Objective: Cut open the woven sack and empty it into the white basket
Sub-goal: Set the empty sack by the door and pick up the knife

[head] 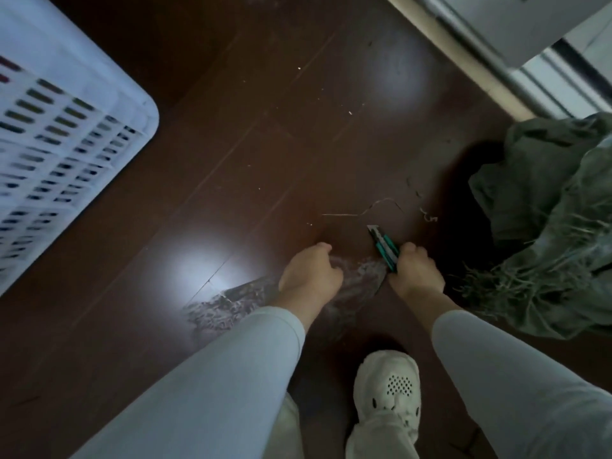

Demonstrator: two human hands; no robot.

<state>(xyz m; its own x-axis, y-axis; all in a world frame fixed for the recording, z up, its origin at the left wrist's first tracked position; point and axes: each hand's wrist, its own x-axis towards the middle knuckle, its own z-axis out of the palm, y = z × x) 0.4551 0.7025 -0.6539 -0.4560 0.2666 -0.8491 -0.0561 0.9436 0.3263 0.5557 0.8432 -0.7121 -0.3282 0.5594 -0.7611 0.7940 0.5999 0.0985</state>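
My right hand grips a green and black utility knife with its blade out, pointing up and left. My left hand is closed on a frayed grey strip of woven sack material that runs between both hands and trails left along the floor to a ragged end. A crumpled green woven sack with loose frayed threads lies at the right, just beyond my right hand. The white slotted basket stands at the far left, well away from both hands.
The floor is dark brown wood with scattered fibre bits and one long loose thread above the knife. A pale door sill and frame cross the top right. My white shoe is planted below the hands.
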